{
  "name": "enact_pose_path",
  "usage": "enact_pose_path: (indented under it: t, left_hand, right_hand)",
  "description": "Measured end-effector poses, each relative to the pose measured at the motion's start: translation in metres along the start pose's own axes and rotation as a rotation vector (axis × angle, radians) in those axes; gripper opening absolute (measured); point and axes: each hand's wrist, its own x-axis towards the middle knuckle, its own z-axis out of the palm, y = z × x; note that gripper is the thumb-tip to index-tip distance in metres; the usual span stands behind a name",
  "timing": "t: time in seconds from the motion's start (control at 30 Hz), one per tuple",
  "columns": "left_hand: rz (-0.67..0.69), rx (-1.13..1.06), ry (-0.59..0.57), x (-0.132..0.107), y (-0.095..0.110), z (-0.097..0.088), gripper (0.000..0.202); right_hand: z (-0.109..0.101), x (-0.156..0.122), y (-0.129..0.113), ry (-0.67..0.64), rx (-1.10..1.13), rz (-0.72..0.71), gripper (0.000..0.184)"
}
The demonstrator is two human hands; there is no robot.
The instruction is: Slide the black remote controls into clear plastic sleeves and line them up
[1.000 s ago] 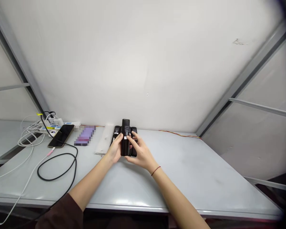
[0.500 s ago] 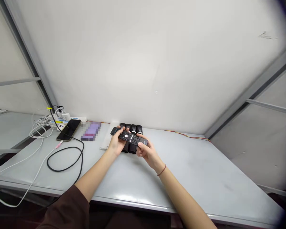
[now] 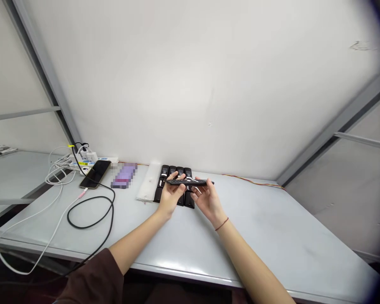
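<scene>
Between my two hands is a black remote control (image 3: 194,182), seen nearly edge-on above the table. My left hand (image 3: 172,197) grips its left part with the thumb on the near side and fingers behind. The fingertips of my right hand (image 3: 208,202) close on its right end. Beneath and behind lie several more black remote controls (image 3: 189,200) side by side, face down, with small white labels; my hands partly cover them. Left of these is a flat, whitish clear plastic sleeve (image 3: 148,183).
A dark phone (image 3: 95,174) and a pixelated purple item (image 3: 124,175) lie at the left. A power strip (image 3: 112,160) with chargers, white cables and a looped black cable (image 3: 69,215) are beside them. A white wall (image 3: 215,84) rises behind the grey table (image 3: 259,228).
The remote control has turned from face-up and slanted to level and edge-on, and shifted right with both hands. The camera view has moved slightly.
</scene>
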Motion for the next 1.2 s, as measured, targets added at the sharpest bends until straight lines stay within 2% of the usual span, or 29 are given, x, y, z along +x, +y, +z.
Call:
enact_pose_path:
  t: [0.23,0.37,0.47,0.57,0.63,0.77,0.83,0.9,0.97,1.0,1.07,1.13,1.2]
  left_hand:
    - [0.141,0.234,-0.144,-0.01,-0.006,0.0,0.065]
    - [0.188,0.361,-0.16,-0.013,-0.006,-0.002,0.064]
    - [0.195,0.385,-0.14,-0.01,-0.006,-0.005,0.068]
    - [0.146,0.341,-0.11,-0.003,-0.008,-0.009,0.07]
    - [0.093,0.303,-0.078,0.003,-0.009,-0.012,0.066]
    - [0.006,0.317,0.067,0.014,-0.009,-0.018,0.06]
    - [-0.013,0.431,0.067,0.017,-0.004,-0.022,0.058]
    - [-0.009,0.626,-0.037,0.021,0.004,-0.025,0.053]
    - [0.042,0.824,-0.125,0.025,0.015,-0.03,0.046]
    - [0.081,0.911,-0.126,0.028,0.022,-0.034,0.041]
    - [0.154,1.079,-0.011,0.036,0.034,-0.046,0.029]
    - [0.173,1.28,0.196,0.043,0.043,-0.063,0.021]
    - [0.081,1.471,0.351,0.049,0.049,-0.082,0.022]
  right_hand:
    - [-0.003,0.003,0.002,0.003,-0.027,0.014,0.031]
    - [-0.003,0.004,0.004,-0.015,-0.045,0.049,0.031]
    - [-0.002,0.003,0.004,0.018,-0.04,0.04,0.027]
    - [-0.001,0.002,0.001,0.026,-0.064,0.037,0.024]
    - [0.0,-0.001,0.0,-0.001,-0.114,0.055,0.025]
    - [0.004,-0.009,0.002,-0.11,-0.276,0.147,0.031]
    - [0.008,-0.014,0.006,-0.211,-0.381,0.213,0.037]
    - [0.012,-0.02,0.009,-0.286,-0.472,0.265,0.039]
    - [0.017,-0.025,0.01,-0.288,-0.521,0.28,0.037]
    - [0.018,-0.027,0.01,-0.27,-0.528,0.275,0.036]
    - [0.021,-0.028,0.009,-0.23,-0.518,0.263,0.035]
    - [0.021,-0.027,0.007,-0.205,-0.5,0.258,0.036]
    - [0.02,-0.025,0.005,-0.191,-0.485,0.253,0.036]
